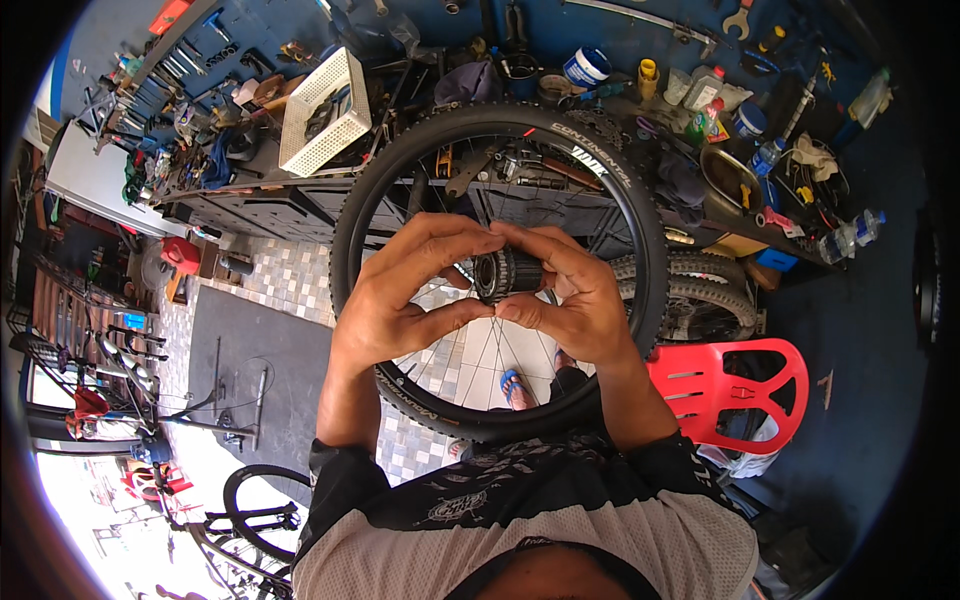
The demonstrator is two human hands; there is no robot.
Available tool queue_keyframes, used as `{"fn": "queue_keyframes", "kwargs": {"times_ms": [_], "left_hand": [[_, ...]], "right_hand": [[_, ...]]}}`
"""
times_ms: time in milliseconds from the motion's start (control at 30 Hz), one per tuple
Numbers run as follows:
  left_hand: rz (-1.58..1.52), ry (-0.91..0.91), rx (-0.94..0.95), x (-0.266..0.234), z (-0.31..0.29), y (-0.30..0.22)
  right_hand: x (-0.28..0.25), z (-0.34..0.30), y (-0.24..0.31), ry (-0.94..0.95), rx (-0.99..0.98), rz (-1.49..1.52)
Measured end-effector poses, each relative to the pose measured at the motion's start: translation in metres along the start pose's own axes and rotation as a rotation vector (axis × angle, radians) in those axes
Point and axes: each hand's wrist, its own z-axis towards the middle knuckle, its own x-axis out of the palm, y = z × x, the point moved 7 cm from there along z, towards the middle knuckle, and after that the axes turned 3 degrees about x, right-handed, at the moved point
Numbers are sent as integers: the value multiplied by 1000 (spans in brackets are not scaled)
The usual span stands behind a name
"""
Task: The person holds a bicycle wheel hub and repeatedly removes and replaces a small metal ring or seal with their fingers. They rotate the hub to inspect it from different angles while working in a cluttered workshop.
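A black splined freehub body [512, 274] with a bright toothed ring at its left end sits between my two hands, in front of a bicycle wheel [352, 215] with a knobbly black tyre. My left hand [408, 285] curves around the ring end, its fingertips at the upper edge and its thumb at the lower edge. From the other side my right hand [572, 288] grips the splined part between thumb and fingers. Thin spokes show behind and below the hands. Whether the freehub body is joined to the wheel's hub is hidden.
Beyond the wheel runs a cluttered workbench [270, 200] bearing a white perforated basket [327, 112], tubs, bottles and tools. A red plastic chair [735, 392] and more tyres [710, 295] stand at right. Bicycles [235, 535] and a dark mat [250, 370] are at left.
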Motion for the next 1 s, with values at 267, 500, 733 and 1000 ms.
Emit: {"fn": "queue_keyframes", "kwargs": {"times_ms": [267,500,733,1000], "left_hand": [[23,-3,13,-1,-1,-4],[50,-8,28,-3,-3,-3],[29,-31,19,-3,-4,-5],[41,-63,3,-2,-2,-3]], "right_hand": [[2,-1,4,4,-3,-23],[5,-1,3,49,20,42],[7,-1,3,128,57,105],[7,-4,-9,107,92,331]]}}
